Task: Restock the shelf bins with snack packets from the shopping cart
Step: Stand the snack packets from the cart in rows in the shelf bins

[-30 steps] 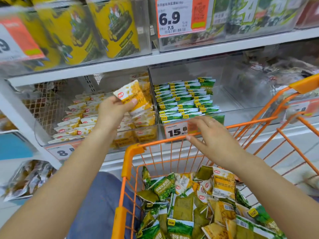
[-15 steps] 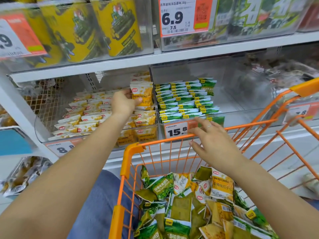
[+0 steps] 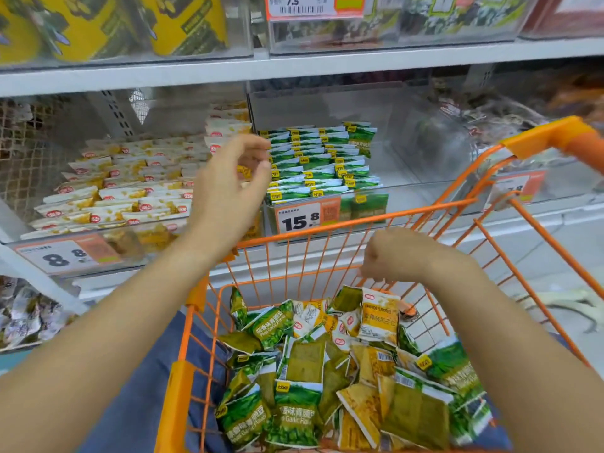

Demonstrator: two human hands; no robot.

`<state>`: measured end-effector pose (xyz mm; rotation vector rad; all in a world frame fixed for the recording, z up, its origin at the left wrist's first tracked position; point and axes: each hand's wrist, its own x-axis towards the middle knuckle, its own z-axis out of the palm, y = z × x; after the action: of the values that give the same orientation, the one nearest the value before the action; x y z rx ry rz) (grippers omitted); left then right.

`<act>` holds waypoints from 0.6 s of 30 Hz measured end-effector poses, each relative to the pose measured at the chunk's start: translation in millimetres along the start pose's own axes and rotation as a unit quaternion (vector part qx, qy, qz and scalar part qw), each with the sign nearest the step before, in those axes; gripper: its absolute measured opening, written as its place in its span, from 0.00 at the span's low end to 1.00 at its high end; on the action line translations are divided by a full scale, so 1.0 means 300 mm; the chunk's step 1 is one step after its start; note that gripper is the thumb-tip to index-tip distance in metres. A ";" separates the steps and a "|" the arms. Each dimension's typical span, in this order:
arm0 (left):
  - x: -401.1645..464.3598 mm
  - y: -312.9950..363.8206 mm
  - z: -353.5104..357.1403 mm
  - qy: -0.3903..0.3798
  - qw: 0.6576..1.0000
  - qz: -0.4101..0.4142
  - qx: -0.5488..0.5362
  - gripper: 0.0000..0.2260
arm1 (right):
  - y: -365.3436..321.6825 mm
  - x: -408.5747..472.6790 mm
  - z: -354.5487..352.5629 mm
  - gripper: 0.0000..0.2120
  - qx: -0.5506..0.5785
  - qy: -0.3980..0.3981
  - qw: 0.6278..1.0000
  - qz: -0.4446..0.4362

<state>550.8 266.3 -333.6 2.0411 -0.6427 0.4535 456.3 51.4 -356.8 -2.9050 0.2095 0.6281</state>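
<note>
My left hand hovers in front of the shelf, fingers loosely curled and holding nothing. Behind it stands the left bin, filled with rows of yellow-and-white packets. The bin to its right holds stacked green pea packets. My right hand reaches down into the orange cart. Its curled fingers meet the top edge of an upright yellow packet. Several green and yellow packets lie loose in the cart.
Price tags reading 8.8 and 15.8 hang on the bin fronts. The upper shelf carries yellow cans and seaweed packs. A further clear bin sits at the right behind the cart handle.
My left hand let go of the yellow packet in the left bin and drew back empty. My right hand dropped from the cart's front rim down onto the yellow packet.
</note>
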 end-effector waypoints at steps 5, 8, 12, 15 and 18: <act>-0.195 0.081 0.120 -0.333 0.939 0.073 0.045 0.06 | 0.112 0.099 0.197 0.22 -0.047 -0.127 0.988 0.070; -0.228 0.036 0.162 -0.411 0.899 0.093 0.122 0.08 | 0.158 0.114 0.260 0.30 0.016 -0.155 0.984 0.086; -0.208 -0.024 0.161 -0.461 0.870 0.056 0.165 0.09 | 0.139 0.114 0.265 0.10 -0.033 -0.166 0.984 0.052; -0.191 -0.049 0.162 -0.457 0.881 -0.001 0.123 0.09 | 0.099 0.105 0.208 0.11 -0.012 -0.176 0.984 0.007; -0.182 -0.047 0.157 -0.473 0.875 -0.070 0.080 0.19 | 0.073 0.074 0.101 0.06 0.127 -0.153 0.980 -0.019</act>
<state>519.0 246.6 -396.8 2.3915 -1.0287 -0.6680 460.5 33.5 -396.1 -2.5231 0.1789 0.9525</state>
